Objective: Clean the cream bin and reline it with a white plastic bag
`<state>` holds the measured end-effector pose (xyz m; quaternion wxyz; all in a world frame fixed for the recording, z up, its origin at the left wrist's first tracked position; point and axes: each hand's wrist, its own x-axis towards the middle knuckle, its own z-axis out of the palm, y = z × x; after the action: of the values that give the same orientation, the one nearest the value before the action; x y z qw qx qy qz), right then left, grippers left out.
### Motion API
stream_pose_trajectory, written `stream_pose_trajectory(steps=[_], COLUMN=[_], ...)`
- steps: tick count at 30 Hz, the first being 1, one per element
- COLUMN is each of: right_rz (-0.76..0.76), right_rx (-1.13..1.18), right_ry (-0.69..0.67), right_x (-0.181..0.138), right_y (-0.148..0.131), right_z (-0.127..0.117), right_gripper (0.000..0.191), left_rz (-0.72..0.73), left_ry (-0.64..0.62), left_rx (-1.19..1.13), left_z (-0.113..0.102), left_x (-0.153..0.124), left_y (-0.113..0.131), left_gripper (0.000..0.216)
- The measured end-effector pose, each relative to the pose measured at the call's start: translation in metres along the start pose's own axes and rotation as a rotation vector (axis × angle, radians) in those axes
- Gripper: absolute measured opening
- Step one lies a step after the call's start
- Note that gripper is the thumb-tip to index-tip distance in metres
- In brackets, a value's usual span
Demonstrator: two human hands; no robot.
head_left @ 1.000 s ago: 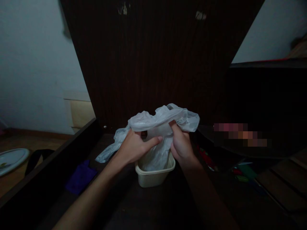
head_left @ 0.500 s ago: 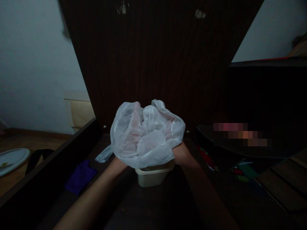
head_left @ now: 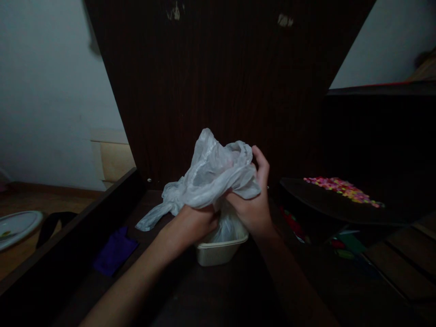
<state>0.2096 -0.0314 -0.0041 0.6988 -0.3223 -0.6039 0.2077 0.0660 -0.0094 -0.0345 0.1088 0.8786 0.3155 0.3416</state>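
Observation:
A crumpled white plastic bag is bunched up between my two hands above a cream-coloured tub. My left hand is closed on the lower edge of the bag, its fingertips partly under the plastic. From the right side my right hand grips the bag, thumb and fingers curled round its folds. Part of the thin plastic hangs down into the tub, and whatever else the tub holds is hidden. One twisted end of plastic trails onto the dark surface at the left.
On the dark surface lies a purple cloth at the left. A raised dark edge runs along that side. A tall dark panel stands behind. Small colourful pieces lie on a dark shelf at the right.
My hands were inside the spread bag and covered by it. Now they are outside, gathering it into a narrower bunch, and plastic shows inside the tub. The tub has hardly moved.

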Motion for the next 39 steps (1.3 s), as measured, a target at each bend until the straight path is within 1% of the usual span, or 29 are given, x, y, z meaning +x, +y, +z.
stream_pose_trajectory(steps=[2,4,8,10,12,14,16,19,21,23,25,29,32,34,35,36,39], right_rz=[0.028,0.045,0.050,0.057,0.072,0.086,0.107,0.161,0.181,0.176,0.147,0.077,0.025,-0.035,-0.067,-0.095,-0.154], right_rx=[0.033,0.078,0.093,0.093,0.105,0.103,0.092,0.114,0.141,0.155,0.132,0.004,-0.093,-0.155,-0.184,-0.216,-0.348], right_ry=[0.073,0.117,0.162,0.180,0.189,0.176,0.128,0.008,-0.067,-0.099,-0.079,0.035,0.081,0.036,-0.019,-0.104,-0.460], right_x=[0.003,0.006,0.013,0.017,0.020,0.022,0.021,0.019,0.017,0.016,0.016,0.018,0.018,0.016,0.014,0.013,0.007], right_y=[0.002,0.005,0.009,0.011,0.013,0.015,0.014,0.012,0.009,0.007,0.006,0.007,0.005,-0.002,-0.007,-0.012,-0.027], right_z=[-0.004,-0.009,-0.022,-0.028,-0.033,-0.036,-0.036,-0.031,-0.028,-0.025,-0.026,-0.035,-0.041,-0.043,-0.043,-0.043,-0.042], right_gripper=[0.096,0.087,0.075,0.072,0.068,0.061,0.055,0.053,0.052,0.049,0.045,0.038,0.038,0.046,0.053,0.062,0.092], left_rz=[0.034,0.046,0.065,0.061,0.039,0.008,-0.013,-0.068,-0.112,-0.115,-0.104,-0.137,-0.128,-0.060,-0.022,0.010,0.047], left_ry=[-0.032,-0.047,-0.104,-0.118,-0.089,-0.023,0.035,0.098,0.141,0.165,0.174,0.194,0.153,0.089,0.055,0.023,-0.038], left_rx=[0.037,0.033,-0.027,-0.061,-0.086,-0.105,-0.134,-0.215,-0.282,-0.339,-0.372,-0.353,-0.292,-0.245,-0.223,-0.206,-0.204], left_z=[-0.005,-0.010,-0.018,-0.020,-0.021,-0.020,-0.018,-0.013,-0.013,-0.014,-0.017,-0.021,-0.020,-0.019,-0.020,-0.020,-0.024], left_x=[0.002,0.003,0.004,0.007,0.011,0.013,0.014,0.013,0.012,0.012,0.013,0.016,0.017,0.017,0.017,0.016,0.013], left_y=[0.006,0.007,0.002,0.000,-0.001,-0.001,0.000,0.000,0.000,0.001,0.002,0.001,-0.001,-0.001,0.001,0.003,0.013], left_gripper=[0.031,0.031,0.037,0.039,0.040,0.044,0.050,0.054,0.051,0.042,0.037,0.039,0.035,0.032,0.030,0.028,0.022])
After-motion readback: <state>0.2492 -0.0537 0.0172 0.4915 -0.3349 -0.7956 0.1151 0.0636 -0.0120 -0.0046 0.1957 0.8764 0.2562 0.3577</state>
